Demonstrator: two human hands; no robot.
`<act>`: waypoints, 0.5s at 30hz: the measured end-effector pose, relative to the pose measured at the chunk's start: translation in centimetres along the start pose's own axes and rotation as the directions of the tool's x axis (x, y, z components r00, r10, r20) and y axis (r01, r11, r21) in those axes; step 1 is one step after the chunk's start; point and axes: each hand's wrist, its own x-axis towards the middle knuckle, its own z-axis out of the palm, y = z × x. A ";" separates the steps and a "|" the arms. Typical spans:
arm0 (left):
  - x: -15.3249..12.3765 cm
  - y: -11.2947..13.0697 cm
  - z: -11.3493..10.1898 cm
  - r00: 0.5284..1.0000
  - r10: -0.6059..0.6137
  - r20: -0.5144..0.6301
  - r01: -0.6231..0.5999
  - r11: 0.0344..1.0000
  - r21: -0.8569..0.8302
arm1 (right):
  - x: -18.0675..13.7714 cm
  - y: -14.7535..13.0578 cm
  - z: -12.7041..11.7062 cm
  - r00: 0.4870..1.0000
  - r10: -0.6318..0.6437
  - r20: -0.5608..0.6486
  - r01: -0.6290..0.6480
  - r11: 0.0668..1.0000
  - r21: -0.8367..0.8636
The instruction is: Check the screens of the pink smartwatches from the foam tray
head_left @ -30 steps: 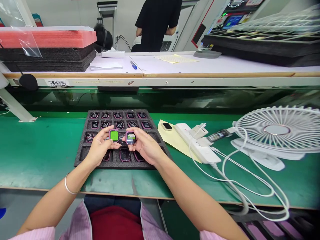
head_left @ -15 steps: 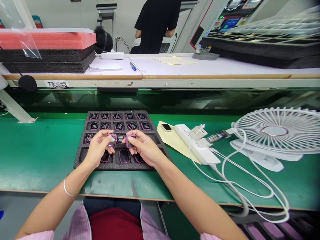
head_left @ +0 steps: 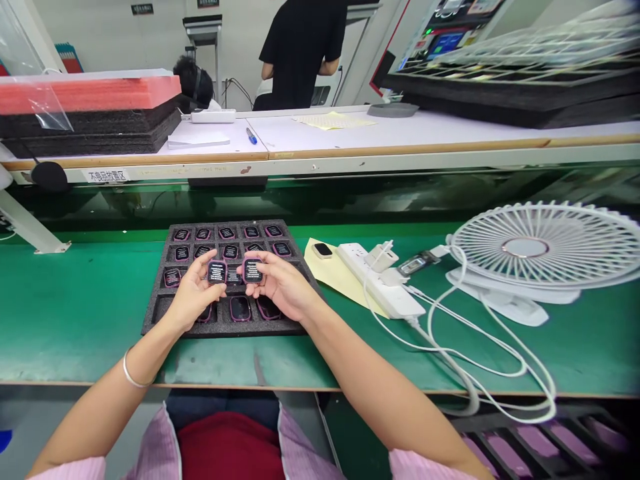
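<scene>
"Watches (head_left: 217,272), two of them, but what comes nearest to us?"

"Pink sleeves (head_left: 433,463), then a thin bracelet (head_left: 131,373) on the left wrist."

"And the grip?"

"The left hand (head_left: 196,293) grasps one watch between thumb and fingers. The right hand (head_left: 285,283) pinches the other watch (head_left: 253,271) the same way."

"Where exactly are they?"

"Side by side above the foam tray (head_left: 150,327), a little apart, screens turned to the person, white text on black."

"What's in the tray?"

"More purple-rimmed watches (head_left: 240,309) in compartments. Those in the front row have dark screens; several behind them show white text. It all lies on a green table (head_left: 75,313)."

"To the right?"

"Yellow paper (head_left: 345,288) with a pale-rimmed watch (head_left: 323,250) on it, a white power strip (head_left: 400,300) next to that, then a white fan (head_left: 525,247)."

"Farther back?"

"A shelf (head_left: 310,143) with a blue pen (head_left: 251,136), and at its left red foam (head_left: 100,90) stacked on black foam (head_left: 100,130)."

"Farthest?"

"Beyond the shelf, someone in a black shirt (head_left: 303,57), back turned."
</scene>
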 end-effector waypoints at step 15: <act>6.6 0.3 7.6 0.941 0.105 0.321 -0.327 0.524 0.787 | -1.6 -4.4 -11.8 0.962 -0.267 0.064 0.193 0.494 -0.848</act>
